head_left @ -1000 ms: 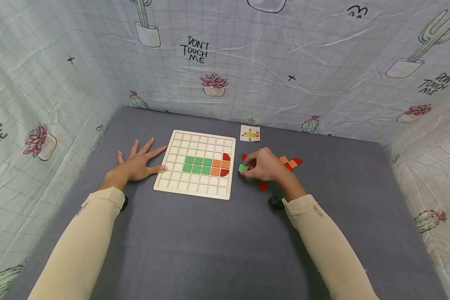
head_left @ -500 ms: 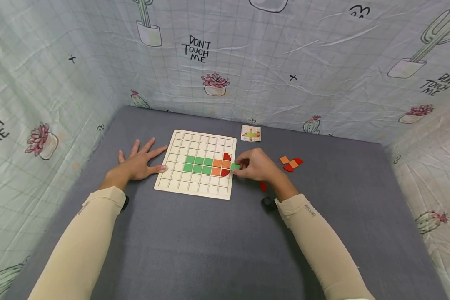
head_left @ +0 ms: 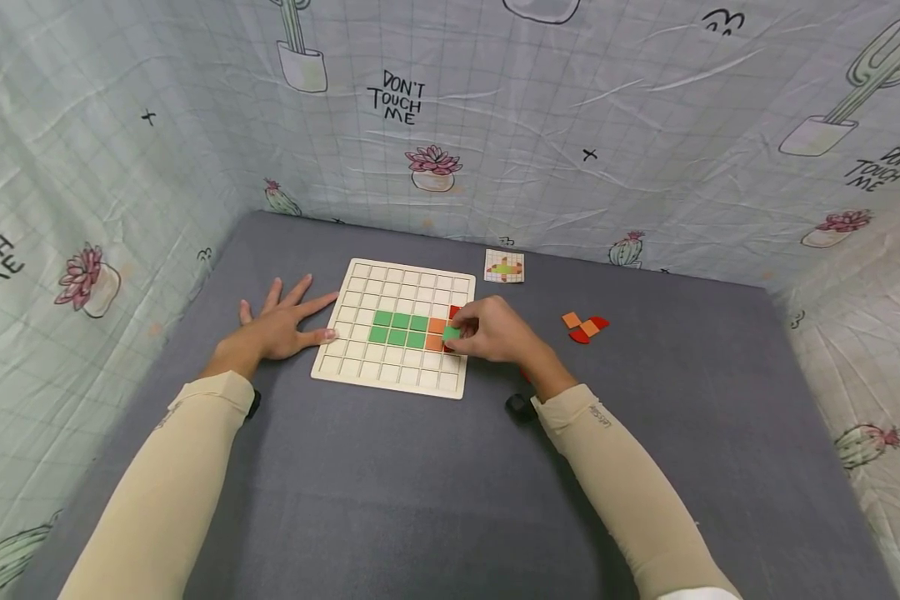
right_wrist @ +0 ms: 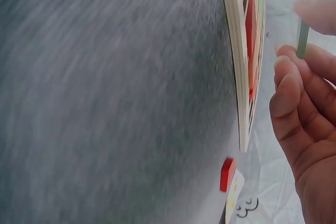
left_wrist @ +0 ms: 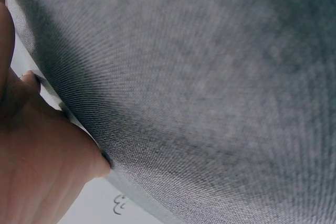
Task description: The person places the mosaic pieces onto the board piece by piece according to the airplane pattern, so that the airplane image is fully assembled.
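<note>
A cream grid board point(head_left: 386, 374) lies on the dark table, with rows of green tiles point(head_left: 397, 337), orange tiles point(head_left: 435, 342) and red pieces toward its right side. My left hand point(head_left: 273, 329) lies flat with spread fingers, its thumb and a fingertip at the board's left edge; the left wrist view shows this hand point(left_wrist: 47, 156) too. Between right thumb and fingers I pinch a green tile point(head_left: 452, 333) above the board's right columns. That right hand point(head_left: 492, 329) covers part of the red pieces. Seen edge-on in the right wrist view, the green tile point(right_wrist: 303, 39) is clear of the board point(right_wrist: 237, 61).
Behind the board's right corner lies a small pattern card point(head_left: 504, 267). Orange tiles point(head_left: 572, 320) and red pieces point(head_left: 580, 337) lie to the right of my right hand, and another red piece is partly hidden by the wrist. A patterned cloth point(head_left: 510, 125) hangs behind the table.
My right hand has moved left with the green tile, from the table beside the board to above its right columns. My left hand stays in place.
</note>
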The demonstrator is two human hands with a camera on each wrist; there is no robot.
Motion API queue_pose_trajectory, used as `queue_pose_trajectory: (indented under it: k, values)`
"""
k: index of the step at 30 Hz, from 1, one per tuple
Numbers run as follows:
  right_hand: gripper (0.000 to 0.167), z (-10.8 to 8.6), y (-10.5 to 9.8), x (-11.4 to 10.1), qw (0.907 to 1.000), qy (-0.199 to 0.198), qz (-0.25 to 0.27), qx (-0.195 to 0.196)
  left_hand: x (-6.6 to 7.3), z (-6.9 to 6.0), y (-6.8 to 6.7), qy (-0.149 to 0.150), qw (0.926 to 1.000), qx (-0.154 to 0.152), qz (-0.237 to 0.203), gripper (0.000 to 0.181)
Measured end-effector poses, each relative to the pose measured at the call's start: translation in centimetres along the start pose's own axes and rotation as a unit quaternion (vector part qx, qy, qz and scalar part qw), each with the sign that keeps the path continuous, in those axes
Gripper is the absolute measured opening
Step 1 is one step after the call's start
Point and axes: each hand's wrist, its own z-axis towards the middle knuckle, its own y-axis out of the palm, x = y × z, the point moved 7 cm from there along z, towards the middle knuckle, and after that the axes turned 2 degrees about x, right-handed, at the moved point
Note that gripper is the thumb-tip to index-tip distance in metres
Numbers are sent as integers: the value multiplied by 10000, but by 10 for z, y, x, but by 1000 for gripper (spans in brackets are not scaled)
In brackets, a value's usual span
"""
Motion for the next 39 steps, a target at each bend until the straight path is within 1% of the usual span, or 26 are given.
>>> queue_pose_trajectory:
  k: [4,8,13,17,21,27,35,39]
  values:
    - [16,6,6,-3,9999,-128,-23,35,0,0,0,-21,10000,8,-17,86]
    - [14,11,12,-8,9997,-244,-16,11,-2,0,1,-31,9999,40,-127,89]
    - [14,17,17,-14,9995,-314,93,8,-1,-1,0,-22,9999,34,-106,86]
    - [15,21,21,-19,9993,-324,158,45,0,-1,-1,-2,10000,18,-30,84]
    - [11,25,25,-23,9993,-344,129,20,0,0,-1,-5,10000,16,-6,84]
    - [7,29,30,-28,9996,-254,136,-35,-1,1,0,0,10000,30,-12,84]
    - [7,34,37,-33,9995,-270,157,25,2,-1,-1,-19,10000,24,-28,83]
    - [8,37,39,-36,9994,-302,173,15,0,-1,-1,-15,10000,33,-54,83]
